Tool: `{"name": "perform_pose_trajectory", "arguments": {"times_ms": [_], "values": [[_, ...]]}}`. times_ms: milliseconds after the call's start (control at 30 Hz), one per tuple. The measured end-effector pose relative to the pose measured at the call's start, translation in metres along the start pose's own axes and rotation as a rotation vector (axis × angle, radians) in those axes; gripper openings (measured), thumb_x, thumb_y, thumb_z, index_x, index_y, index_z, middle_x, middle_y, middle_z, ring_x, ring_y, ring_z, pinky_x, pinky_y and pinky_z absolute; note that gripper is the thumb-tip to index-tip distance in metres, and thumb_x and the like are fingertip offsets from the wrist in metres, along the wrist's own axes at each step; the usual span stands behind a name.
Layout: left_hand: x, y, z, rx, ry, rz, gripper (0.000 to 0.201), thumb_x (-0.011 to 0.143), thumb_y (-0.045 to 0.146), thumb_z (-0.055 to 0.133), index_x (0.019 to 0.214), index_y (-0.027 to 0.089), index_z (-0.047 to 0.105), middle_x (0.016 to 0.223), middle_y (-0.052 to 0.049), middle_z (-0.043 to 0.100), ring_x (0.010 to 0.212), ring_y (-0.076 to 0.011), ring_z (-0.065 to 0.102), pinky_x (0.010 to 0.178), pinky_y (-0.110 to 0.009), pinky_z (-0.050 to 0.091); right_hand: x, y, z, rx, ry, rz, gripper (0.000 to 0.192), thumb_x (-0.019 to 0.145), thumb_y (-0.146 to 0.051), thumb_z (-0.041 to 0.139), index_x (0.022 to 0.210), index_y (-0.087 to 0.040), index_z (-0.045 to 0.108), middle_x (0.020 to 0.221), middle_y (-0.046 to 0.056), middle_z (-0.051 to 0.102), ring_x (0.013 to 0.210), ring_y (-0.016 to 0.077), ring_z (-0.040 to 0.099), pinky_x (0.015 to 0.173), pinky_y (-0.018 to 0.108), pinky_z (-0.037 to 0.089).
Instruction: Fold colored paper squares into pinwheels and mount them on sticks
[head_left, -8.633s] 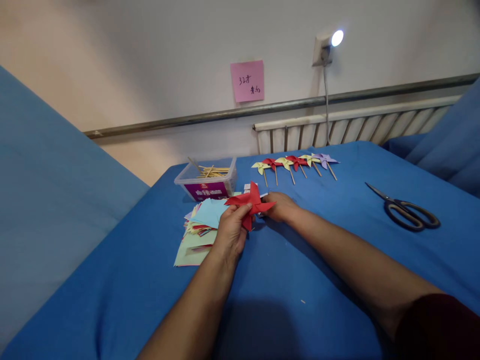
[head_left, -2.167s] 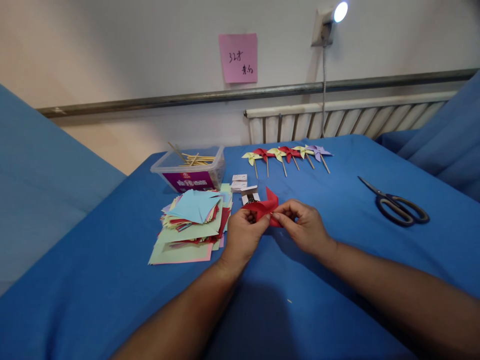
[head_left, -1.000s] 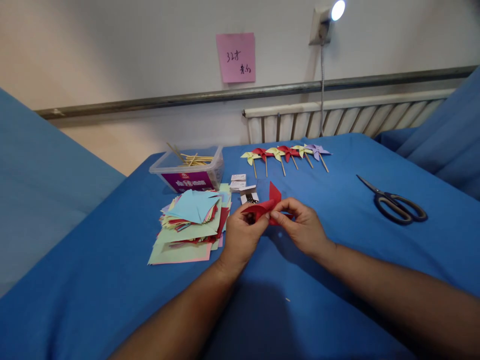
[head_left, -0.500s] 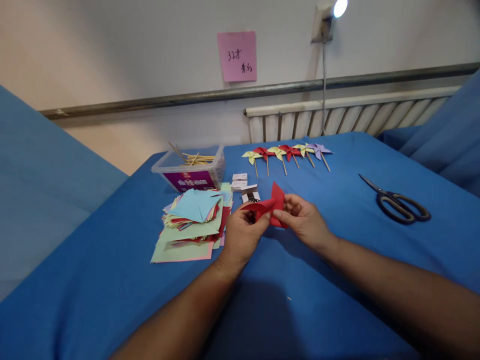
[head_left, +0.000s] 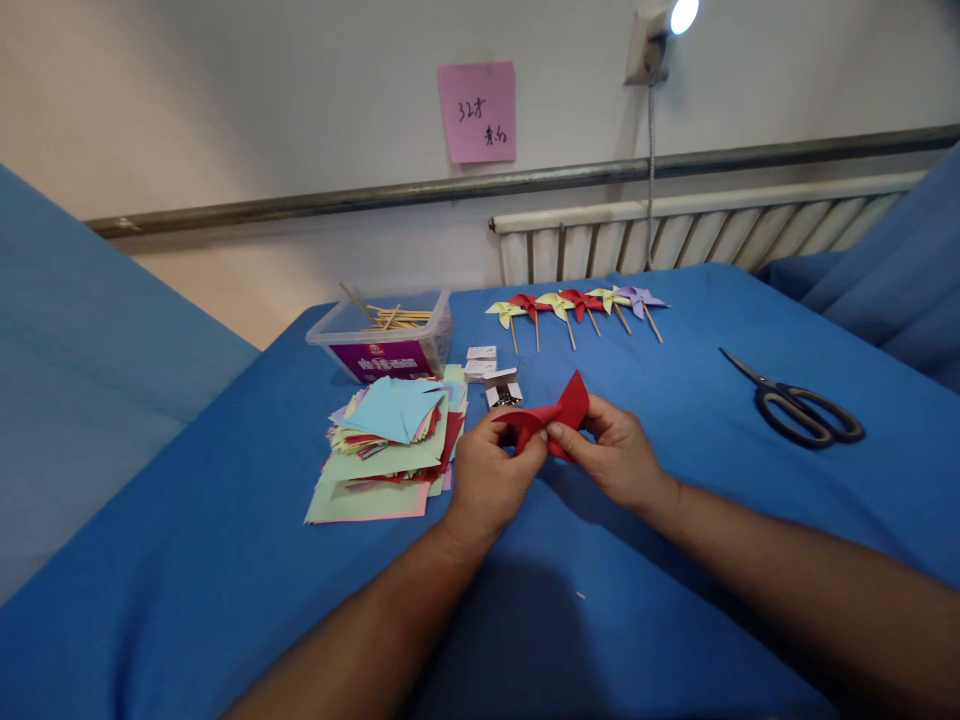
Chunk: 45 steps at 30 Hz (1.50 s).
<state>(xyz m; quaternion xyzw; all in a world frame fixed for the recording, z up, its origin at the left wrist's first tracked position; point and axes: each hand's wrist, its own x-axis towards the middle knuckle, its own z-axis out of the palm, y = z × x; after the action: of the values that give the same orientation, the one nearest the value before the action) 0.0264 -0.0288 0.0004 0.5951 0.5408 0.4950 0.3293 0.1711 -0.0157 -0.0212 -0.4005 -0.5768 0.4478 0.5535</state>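
A folded red paper pinwheel (head_left: pixel 556 413) is pinched between both my hands just above the blue table cloth (head_left: pixel 675 500). My left hand (head_left: pixel 489 478) grips its left side with thumb and fingers. From the right, my right hand (head_left: pixel 611 460) holds the middle and right flap. Part of the red paper is hidden behind my fingers. A stack of coloured paper squares (head_left: pixel 390 440) lies just left of my left hand.
A clear box of wooden sticks (head_left: pixel 382 335) stands behind the paper stack. Small white boxes (head_left: pixel 491 375) lie beyond my hands. A row of finished pinwheels on sticks (head_left: pixel 574 310) lies farther back. Black-handled scissors (head_left: pixel 799 412) rest at the right.
The red paper has been turned and folded between my fingers; its upright flap has swung to the right. Both hands stay in the same spot.
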Motion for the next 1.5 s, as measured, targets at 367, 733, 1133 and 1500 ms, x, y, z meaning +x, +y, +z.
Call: {"name": "perform_pose_trajectory", "arguments": {"times_ms": [367,733,1133,1500], "values": [[0.003,-0.005,0.002,-0.265,-0.015,-0.18,0.023,0.066,0.027,0.076,0.086,0.016,0.073,0.073,-0.002,0.07,0.064,-0.014,0.061,0.063,-0.026,0.047,0.005,0.007,0.001,0.26,-0.047,0.174,0.026,0.072,-0.042,0.075,0.086,-0.02,0.068,0.079,0.001,0.07,0.07,0.0147,0.063,0.069,0.031,0.051],[0.009,-0.01,0.003,-0.348,-0.072,-0.262,0.028,0.063,0.029,0.079,0.086,0.015,0.075,0.076,-0.006,0.073,0.068,-0.0167,0.065,0.061,-0.026,0.049,0.004,0.014,0.004,0.15,-0.075,0.127,0.02,0.079,-0.038,0.068,0.088,-0.02,0.065,0.081,0.002,0.07,0.071,0.0158,0.063,0.067,0.031,0.05],[0.013,-0.018,0.004,-0.533,0.02,-0.418,0.029,0.056,0.028,0.08,0.078,0.012,0.07,0.07,-0.003,0.069,0.06,-0.0126,0.061,0.06,-0.024,0.047,-0.004,-0.009,-0.011,-0.951,-0.179,-0.709,0.023,0.092,-0.026,0.055,0.114,-0.021,0.063,0.11,0.009,0.067,0.099,0.0239,0.058,0.081,0.041,0.041],[0.01,-0.015,0.004,-0.498,0.006,-0.395,0.028,0.056,0.025,0.079,0.079,0.013,0.069,0.071,-0.002,0.068,0.063,-0.014,0.062,0.061,-0.024,0.046,-0.006,-0.007,-0.005,-1.057,-0.161,-0.663,0.024,0.093,-0.029,0.054,0.112,-0.018,0.064,0.112,0.011,0.068,0.099,0.0262,0.058,0.081,0.042,0.04]]}}
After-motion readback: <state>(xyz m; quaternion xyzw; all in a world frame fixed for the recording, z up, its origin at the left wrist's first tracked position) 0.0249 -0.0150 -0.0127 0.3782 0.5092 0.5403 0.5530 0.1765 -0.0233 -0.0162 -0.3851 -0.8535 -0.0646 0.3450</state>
